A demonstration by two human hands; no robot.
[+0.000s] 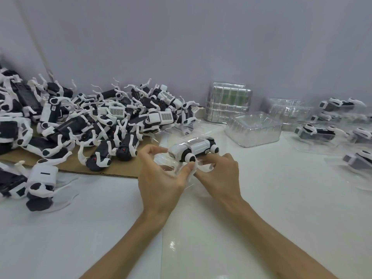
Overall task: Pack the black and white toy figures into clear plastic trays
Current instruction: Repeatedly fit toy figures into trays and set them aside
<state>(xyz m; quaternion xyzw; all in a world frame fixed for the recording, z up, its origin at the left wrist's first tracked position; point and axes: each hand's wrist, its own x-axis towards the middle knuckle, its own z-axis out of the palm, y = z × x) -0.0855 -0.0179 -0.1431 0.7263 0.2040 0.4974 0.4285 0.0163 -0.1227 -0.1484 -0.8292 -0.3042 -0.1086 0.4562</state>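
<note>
Two hands, left [161, 179], right [218, 174], fingers curled, gripping toy figure [194, 149]

The pile of toy figures [84, 117] runs off the left edge, and its lower layers are buried under the upper ones. The cardboard sheet [112, 168] beneath it shows only along its near edge. The right hand [219, 174] has its fingertips tucked behind the toy figure [195, 149] and the clear tray [171, 168], so its grip cannot be told. The tray's outline is lost in glare. The packed figures [316, 131] at the right are smeared with blur and cut by the right edge. The green contents of the tray stack [227, 103] are too blurred to tell. The left forearm [128, 244] and right forearm [281, 238] leave the bottom edge.
</note>
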